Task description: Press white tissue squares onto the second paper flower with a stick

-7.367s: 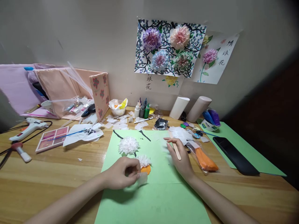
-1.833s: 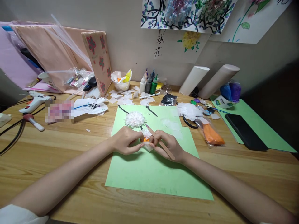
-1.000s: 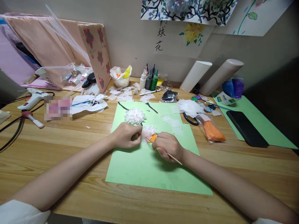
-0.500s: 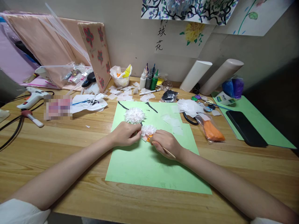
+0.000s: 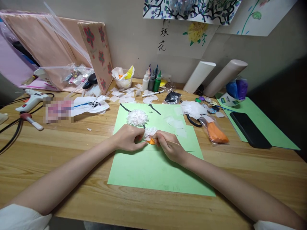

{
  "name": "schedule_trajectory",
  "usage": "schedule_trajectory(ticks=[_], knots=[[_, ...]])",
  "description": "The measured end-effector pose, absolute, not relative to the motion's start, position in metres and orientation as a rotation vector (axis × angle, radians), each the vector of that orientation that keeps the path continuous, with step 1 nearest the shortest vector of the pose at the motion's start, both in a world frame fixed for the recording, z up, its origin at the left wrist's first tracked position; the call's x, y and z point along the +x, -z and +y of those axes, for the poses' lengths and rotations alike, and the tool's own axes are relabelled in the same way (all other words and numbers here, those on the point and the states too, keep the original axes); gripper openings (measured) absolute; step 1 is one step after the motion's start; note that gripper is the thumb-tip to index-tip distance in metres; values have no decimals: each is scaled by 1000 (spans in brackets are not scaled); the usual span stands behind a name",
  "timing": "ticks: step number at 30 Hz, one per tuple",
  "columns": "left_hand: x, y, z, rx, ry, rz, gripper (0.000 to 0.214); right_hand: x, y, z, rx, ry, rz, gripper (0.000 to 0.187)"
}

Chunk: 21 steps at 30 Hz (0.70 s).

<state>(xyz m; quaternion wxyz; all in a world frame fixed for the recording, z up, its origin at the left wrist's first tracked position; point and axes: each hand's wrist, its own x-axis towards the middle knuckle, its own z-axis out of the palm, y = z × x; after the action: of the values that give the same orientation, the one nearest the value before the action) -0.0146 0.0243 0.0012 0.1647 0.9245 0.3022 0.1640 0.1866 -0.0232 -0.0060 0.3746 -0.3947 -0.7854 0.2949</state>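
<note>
A light green paper sheet (image 5: 153, 169) lies on the wooden table (image 5: 72, 150). On it sit a full white tissue flower (image 5: 137, 117) and, just below, a smaller white tissue tuft (image 5: 150, 131) over an orange lump (image 5: 151, 141). My left hand (image 5: 127, 138) is closed, its fingertips pinched against the tuft's left side. My right hand (image 5: 168, 145) is closed on a thin wooden stick (image 5: 170, 141), held nearly level with its tip at the tuft. Black painted stems (image 5: 155, 109) run beside the flowers.
Loose white tissue squares (image 5: 176, 123) lie on the sheet and behind it. An orange clay bag (image 5: 216, 133), scissors (image 5: 192, 120), a black phone (image 5: 250, 130), paint bottles (image 5: 151, 82), a glue gun (image 5: 31, 97) and two white rolls (image 5: 211, 76) ring the work area.
My right hand has turned the stick from pointing down and right to lying almost level. Both hands stay pressed at the small tuft, and the view has shifted slightly.
</note>
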Motion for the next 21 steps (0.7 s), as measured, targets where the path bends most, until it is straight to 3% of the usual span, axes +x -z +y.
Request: schedule_trajectory(ticks=[4, 12, 21], knots=[[-15, 0, 25, 2649, -477, 854, 27, 191, 8, -24, -984, -781, -1936, 37], [-16, 2, 28, 2643, -476, 834, 25, 192, 7, -25, -658, -487, -2093, 34], [-16, 4, 28, 2663, -484, 814, 23, 191, 8, -23, -748, -479, -2131, 35]])
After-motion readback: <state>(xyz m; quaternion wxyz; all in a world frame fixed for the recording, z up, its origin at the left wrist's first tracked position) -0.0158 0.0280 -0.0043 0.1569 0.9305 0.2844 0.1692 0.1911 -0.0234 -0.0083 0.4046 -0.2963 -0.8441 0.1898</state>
